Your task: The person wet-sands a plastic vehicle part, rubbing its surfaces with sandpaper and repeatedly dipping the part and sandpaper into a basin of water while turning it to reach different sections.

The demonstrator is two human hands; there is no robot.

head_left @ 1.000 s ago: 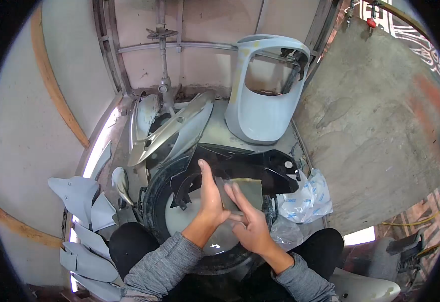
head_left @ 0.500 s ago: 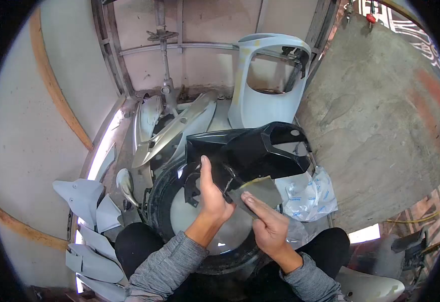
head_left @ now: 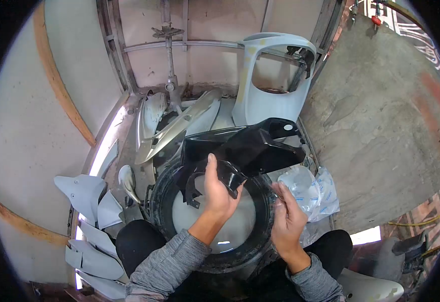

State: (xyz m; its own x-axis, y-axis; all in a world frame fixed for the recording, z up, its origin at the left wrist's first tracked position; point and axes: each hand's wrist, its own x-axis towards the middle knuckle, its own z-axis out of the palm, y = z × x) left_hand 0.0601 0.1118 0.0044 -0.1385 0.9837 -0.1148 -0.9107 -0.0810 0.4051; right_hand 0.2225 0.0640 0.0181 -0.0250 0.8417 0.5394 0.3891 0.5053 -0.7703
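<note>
My left hand (head_left: pixel 220 197) grips the lower edge of a glossy black plastic fairing panel (head_left: pixel 250 151), thumb pointing up along its near side. The panel is held tilted above a round black tub (head_left: pixel 160 214) of cloudy water. To the right of the panel and apart from it, my right hand (head_left: pixel 287 217) is closed, fingers pinched around a thin grey piece of sandpaper (head_left: pixel 276 190). Only a narrow edge of the sandpaper shows; the fingers cover the rest.
Crumpled clear plastic wrapping (head_left: pixel 318 194) lies right of the tub. Behind stand a pale blue fairing (head_left: pixel 242 103) and silver panels (head_left: pixel 174 133). Grey panels (head_left: pixel 83 194) line the left side. A large stained board (head_left: pixel 376 131) leans at the right, and a metal stand (head_left: pixel 169 60) rises behind.
My right hand has moved right and lifted away from the black panel with the sandpaper, which lay against the panel's lower edge before. The panel has tilted slightly in my left hand.
</note>
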